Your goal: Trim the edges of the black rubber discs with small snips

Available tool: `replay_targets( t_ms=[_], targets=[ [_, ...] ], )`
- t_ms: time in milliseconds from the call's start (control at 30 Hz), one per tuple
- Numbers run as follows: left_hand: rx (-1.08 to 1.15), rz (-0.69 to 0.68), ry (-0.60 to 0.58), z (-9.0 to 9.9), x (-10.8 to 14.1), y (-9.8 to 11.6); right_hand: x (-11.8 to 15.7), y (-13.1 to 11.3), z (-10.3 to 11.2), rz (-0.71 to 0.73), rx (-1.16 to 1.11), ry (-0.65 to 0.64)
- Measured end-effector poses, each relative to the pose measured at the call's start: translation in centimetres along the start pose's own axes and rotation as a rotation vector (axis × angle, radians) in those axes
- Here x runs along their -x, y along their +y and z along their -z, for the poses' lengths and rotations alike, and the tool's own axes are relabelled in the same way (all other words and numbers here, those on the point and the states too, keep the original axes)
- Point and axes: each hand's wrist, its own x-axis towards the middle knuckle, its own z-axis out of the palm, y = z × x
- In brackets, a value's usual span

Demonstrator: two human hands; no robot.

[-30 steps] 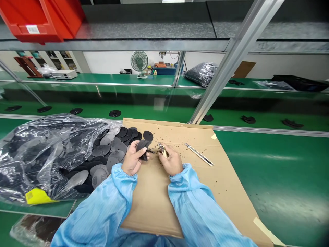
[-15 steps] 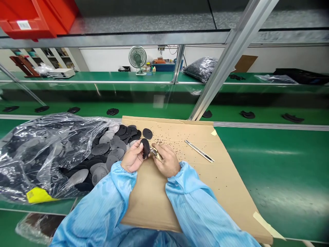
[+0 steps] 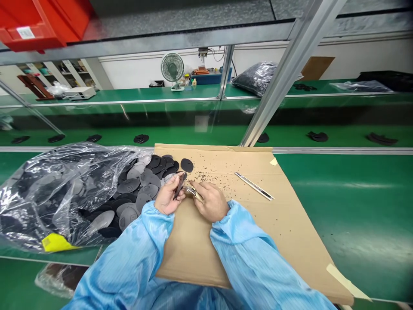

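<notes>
Pinched in my left hand (image 3: 167,196) is a black oval plastic piece (image 3: 179,186), turned nearly edge-on to me. My right hand (image 3: 211,200) is closed round a pair of small nippers (image 3: 195,193) with pale handles; their metal jaws point left, close to the piece. Whether the jaws touch it I cannot tell. Under both hands lies a cardboard sheet (image 3: 193,254), strewn with tiny black scraps (image 3: 206,175) just beyond my fingers. To the left, a heap of similar oval pieces (image 3: 129,186) spills out, and a single oval piece (image 3: 187,165) lies apart.
A clear plastic bag (image 3: 64,189) with more pieces covers the left side. A slim cutter knife (image 3: 254,186) rests on the cardboard at right. Behind, a metal post (image 3: 284,86) slants upward, and small stacks of black pieces (image 3: 141,138) line the green belt.
The piece in my left hand has turned from showing its dark face to nearly edge-on. The nippers stay in my right hand, close by. The whole view has shifted slightly.
</notes>
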Motion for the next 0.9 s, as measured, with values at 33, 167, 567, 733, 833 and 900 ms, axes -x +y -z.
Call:
replay_targets(
  t_ms=[33,167,567,733,833,900],
  targets=[
    [-0.010,-0.002,-0.003,0.0,0.0,0.0,0.0,0.0,0.0,-0.003,0.004,-0.011],
    [-0.046,-0.004,0.013,-0.1,0.1,0.0,-0.1,-0.2,0.2,-0.016,0.020,-0.089],
    [-0.101,-0.073,0.119,0.3,-0.4,-0.4,-0.8,-1.1,1.4,-0.072,0.155,-0.283],
    [-0.100,-0.106,0.111,-0.1,-0.5,-0.5,-0.3,-0.8,0.7,-0.115,0.116,-0.252],
    [-0.065,-0.207,0.141,-0.4,-0.6,-0.4,0.0,0.2,0.0,-0.206,0.016,-0.103],
    [-0.030,-0.260,0.210,-0.3,-0.7,-0.3,-0.5,1.1,-0.3,-0.316,-0.030,0.028]
  ],
)
